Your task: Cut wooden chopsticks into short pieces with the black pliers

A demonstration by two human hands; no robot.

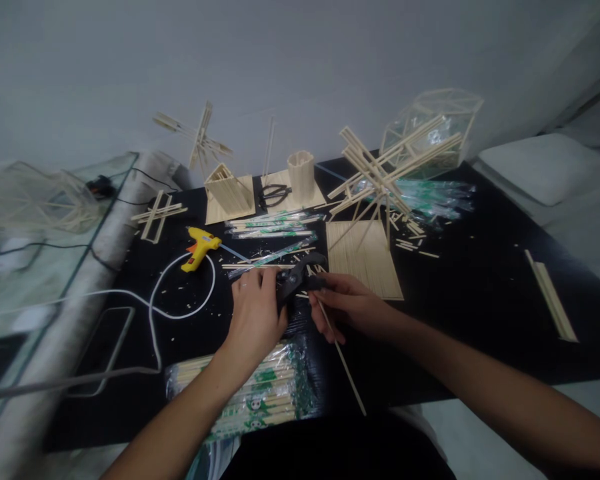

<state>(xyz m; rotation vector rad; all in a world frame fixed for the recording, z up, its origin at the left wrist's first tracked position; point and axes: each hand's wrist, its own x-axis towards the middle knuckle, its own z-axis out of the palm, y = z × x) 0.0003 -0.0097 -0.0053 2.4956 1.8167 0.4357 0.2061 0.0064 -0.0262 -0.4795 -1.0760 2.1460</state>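
Observation:
My left hand point(256, 305) is closed around a pair of black cutters point(294, 280), whose jaws point up and right over the table. Just right of them, my right hand point(347, 303) pinches a thin wooden stick point(349, 375). The stick's upper end meets the cutters near my right fingertips, and its long lower part slants toward me. My fingers hide where the stick and the jaws meet. A bundle of plastic-wrapped chopsticks point(267, 393) lies beneath my left forearm. Beyond my right hand is a flat panel of sticks point(367, 260).
A yellow glue gun point(200, 248) with a white cord rests on the black table point(460, 313) at left. Behind stand stick structures, including a round holder point(301, 175) and a crossed-stick frame point(375, 170). Scissors point(275, 193), wrappers and cut pieces lie around. Sticks point(553, 300) lie far right.

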